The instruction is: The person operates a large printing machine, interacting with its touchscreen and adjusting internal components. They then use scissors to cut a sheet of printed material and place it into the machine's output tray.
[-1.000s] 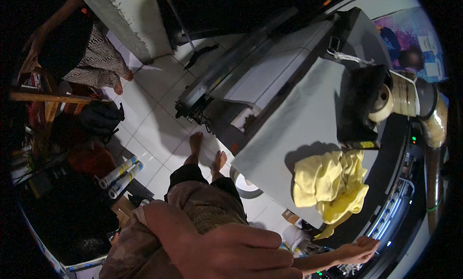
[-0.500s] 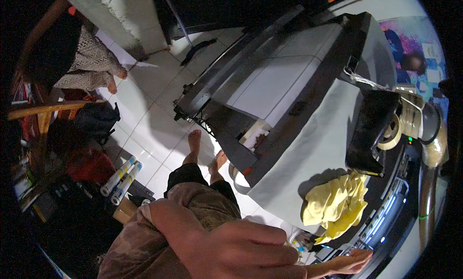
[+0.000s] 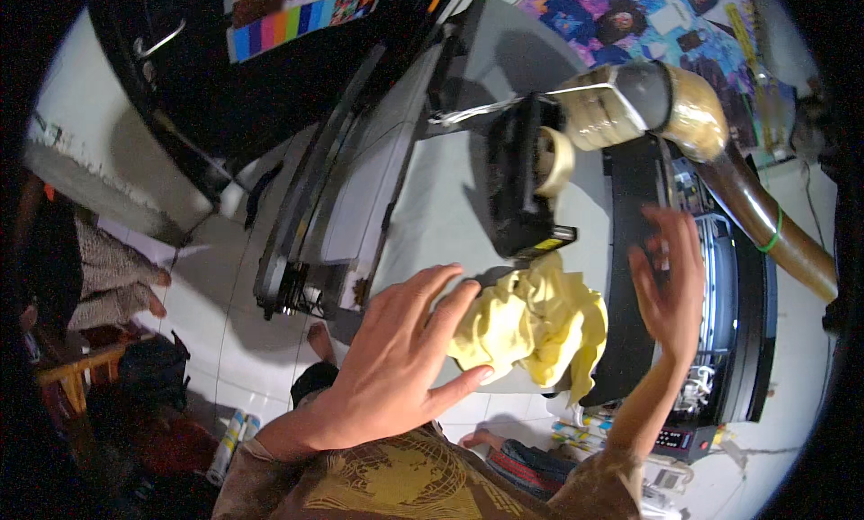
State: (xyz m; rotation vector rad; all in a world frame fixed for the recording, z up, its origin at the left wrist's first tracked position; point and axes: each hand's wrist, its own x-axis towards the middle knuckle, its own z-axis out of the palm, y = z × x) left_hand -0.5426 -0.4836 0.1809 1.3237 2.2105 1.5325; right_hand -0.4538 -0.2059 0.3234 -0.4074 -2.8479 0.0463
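Note:
My left hand (image 3: 400, 345) reaches over the machine's near end with its fingers spread, holding nothing. Its fingertips are close to a crumpled yellow cloth (image 3: 531, 327); whether they touch it I cannot tell. The cloth lies on the machine's grey sheet-covered top (image 3: 432, 192). Farther right, my right hand (image 3: 670, 282) is raised with its fingers apart and nothing in it, above the machine's dark side. Just beyond the cloth stands a black tape dispenser (image 3: 513, 192) with a roll of cream tape (image 3: 556, 160).
A thick duct wrapped in brown tape (image 3: 697, 115) runs down the right side, near a lit machine with clear tubing (image 3: 715, 277). Rolled tubes (image 3: 229, 448) lie on the tiled floor at left. A seated person's patterned trousers (image 3: 108, 268) show at far left.
The view has swung, shifting the machine leftward. My left hand has gone from loosely curled near my body to spread beside the cloth. My right hand has risen and spread its fingers.

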